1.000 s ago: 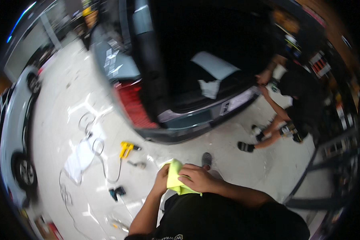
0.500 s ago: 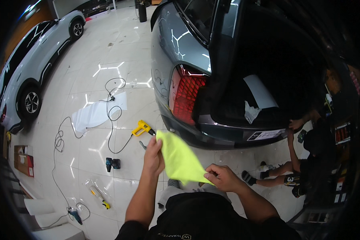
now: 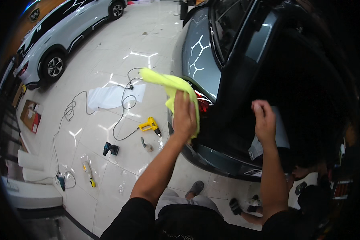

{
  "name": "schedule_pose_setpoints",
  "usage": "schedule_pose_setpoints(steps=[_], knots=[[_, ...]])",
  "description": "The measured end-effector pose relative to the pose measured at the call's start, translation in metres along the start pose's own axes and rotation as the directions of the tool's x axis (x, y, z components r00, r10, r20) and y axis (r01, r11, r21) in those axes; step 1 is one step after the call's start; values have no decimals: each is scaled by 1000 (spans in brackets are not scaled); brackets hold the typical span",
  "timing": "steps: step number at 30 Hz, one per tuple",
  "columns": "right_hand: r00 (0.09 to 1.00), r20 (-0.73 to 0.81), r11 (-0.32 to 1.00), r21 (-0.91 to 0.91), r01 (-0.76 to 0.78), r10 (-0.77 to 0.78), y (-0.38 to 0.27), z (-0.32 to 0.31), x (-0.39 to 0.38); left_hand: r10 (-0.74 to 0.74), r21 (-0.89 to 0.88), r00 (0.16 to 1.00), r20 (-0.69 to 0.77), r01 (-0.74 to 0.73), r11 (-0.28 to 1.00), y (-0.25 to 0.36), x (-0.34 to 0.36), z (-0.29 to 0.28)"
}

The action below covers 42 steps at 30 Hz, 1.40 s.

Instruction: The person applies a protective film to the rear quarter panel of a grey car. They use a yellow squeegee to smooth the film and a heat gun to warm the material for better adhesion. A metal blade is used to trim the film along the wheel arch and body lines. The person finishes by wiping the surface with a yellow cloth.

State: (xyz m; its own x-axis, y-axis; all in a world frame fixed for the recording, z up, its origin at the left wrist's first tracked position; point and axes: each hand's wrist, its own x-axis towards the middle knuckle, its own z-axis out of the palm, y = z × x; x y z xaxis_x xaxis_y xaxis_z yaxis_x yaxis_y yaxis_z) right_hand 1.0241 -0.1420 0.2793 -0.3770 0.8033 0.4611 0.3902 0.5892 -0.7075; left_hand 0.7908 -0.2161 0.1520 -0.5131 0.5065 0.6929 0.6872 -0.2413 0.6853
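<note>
A bright yellow-green microfibre cloth (image 3: 175, 83) is gripped in my left hand (image 3: 184, 120), raised at the rear corner of the dark grey car (image 3: 206, 72). The cloth covers most of the red tail light (image 3: 204, 103); whether it touches the lens I cannot tell. My right hand (image 3: 265, 122) is up in front of the open boot, fingers curled together with nothing visible in them. Close by that hand, a grey sheet (image 3: 282, 128) and a crumpled pale piece (image 3: 255, 149) lie in the boot.
On the tiled floor lie a yellow heat gun (image 3: 150, 126) with its cable, a dark cordless tool (image 3: 111, 149), a spray bottle (image 3: 146, 145) and a white sheet (image 3: 116, 97). A white car (image 3: 74, 30) stands far left. Another person (image 3: 314, 200) crouches at right.
My left hand has carried the cloth up to the tail light. The right hand has let go of the cloth's corner and risen in front of the boot. The view has shifted.
</note>
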Motion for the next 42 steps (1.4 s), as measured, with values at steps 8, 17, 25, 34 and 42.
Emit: schedule_pose_setpoints(steps=[8,17,25,34,42], knots=[[910,-268,934,-257,248,-316,3,106,109,-135,-34,984,120,140,990,-20,23,-2],[932,-328,985,22,169,-153,13,117,106,207,97,973,99,-216,972,4,18,13],[947,-317,998,-36,51,-60,28,110,109,-388,-215,922,5,380,900,-89,-90,13],[971,-240,977,205,51,0,38,93,119,-716,-360,696,51,682,637,-44,-171,38],[978,-205,954,286,85,-26,28,107,123,-765,-399,615,-192,663,634,-51,-171,59]])
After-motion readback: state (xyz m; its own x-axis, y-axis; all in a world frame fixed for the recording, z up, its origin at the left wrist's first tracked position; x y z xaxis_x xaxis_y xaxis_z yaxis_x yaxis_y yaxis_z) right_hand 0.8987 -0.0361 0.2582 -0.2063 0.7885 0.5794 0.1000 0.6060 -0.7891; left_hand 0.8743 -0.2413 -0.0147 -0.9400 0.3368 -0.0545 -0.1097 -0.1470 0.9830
